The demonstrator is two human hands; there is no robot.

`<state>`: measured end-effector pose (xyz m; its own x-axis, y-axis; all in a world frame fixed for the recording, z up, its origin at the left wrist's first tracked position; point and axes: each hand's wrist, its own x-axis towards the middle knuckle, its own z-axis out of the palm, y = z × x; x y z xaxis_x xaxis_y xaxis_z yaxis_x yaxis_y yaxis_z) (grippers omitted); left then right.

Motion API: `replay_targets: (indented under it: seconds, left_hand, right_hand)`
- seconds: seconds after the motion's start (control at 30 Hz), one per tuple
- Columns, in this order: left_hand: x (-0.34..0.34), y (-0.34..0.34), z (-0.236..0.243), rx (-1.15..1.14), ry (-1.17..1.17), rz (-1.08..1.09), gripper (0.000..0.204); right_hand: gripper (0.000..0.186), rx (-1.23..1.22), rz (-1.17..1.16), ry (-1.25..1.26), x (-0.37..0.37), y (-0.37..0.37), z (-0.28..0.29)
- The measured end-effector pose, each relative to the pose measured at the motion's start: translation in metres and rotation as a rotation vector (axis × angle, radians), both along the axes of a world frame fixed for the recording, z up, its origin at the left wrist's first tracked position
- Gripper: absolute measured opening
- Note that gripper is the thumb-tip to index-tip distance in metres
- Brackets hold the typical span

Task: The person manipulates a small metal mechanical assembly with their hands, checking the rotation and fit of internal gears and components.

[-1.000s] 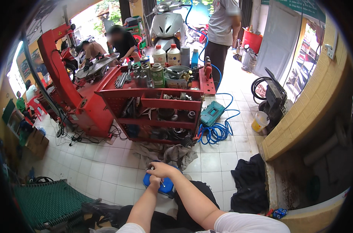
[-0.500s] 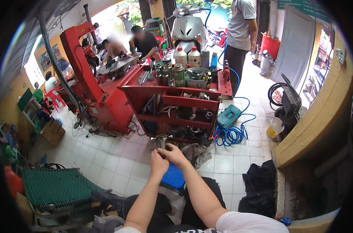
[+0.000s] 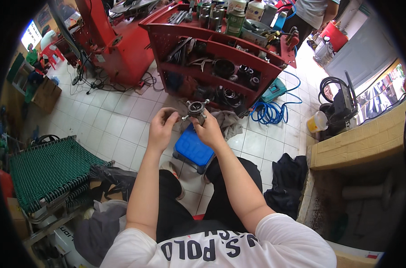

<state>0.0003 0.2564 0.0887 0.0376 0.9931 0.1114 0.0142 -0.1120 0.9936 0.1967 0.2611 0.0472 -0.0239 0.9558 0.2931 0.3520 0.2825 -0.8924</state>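
Observation:
My right hand point(image 3: 205, 130) grips a dark metal hub-like part point(image 3: 196, 107), round with a ring-shaped opening and several silver bolts sticking out around it. The part is held up above a blue box point(image 3: 193, 147) standing on the floor between my legs. My left hand point(image 3: 162, 127) is raised just left of the part, apart from its nearest bolt. Its fingers are bent, with thumb and fingertips close together; whether something small is between them is hidden.
A red tool cart point(image 3: 203, 35) with cans, bottles and tools stands ahead. Coiled blue hose point(image 3: 272, 111) and a grey cloth point(image 3: 229, 123) lie near it. A green woven lounger point(image 3: 55, 169) is at left, black cloth point(image 3: 287, 181) at right, beside a low tiled wall point(image 3: 359, 136).
My view has tipped downward, showing more of my arms and the blue box. My left hand has come off the metal part and moved left; the part now shows its round face.

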Motion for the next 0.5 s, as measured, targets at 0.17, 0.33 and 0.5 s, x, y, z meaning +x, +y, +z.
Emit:
replay_targets:
  seconds: [0.17, 0.33, 0.5]
  left_hand:
    - [0.002, -0.006, 0.004, 0.002, 0.034, -0.088, 0.021]
    - [0.005, -0.011, 0.005, -0.019, 0.016, -0.057, 0.020]
    - [0.011, -0.014, 0.010, 0.109, 0.091, -0.042, 0.019]
  right_hand:
    - [0.033, -0.049, -0.068, 0.013, -0.015, -0.009, -0.003]
    - [0.030, -0.016, -0.093, -0.042, -0.016, -0.012, 0.003]
    - [0.031, 0.055, -0.162, -0.096, -0.013, -0.012, -0.002]
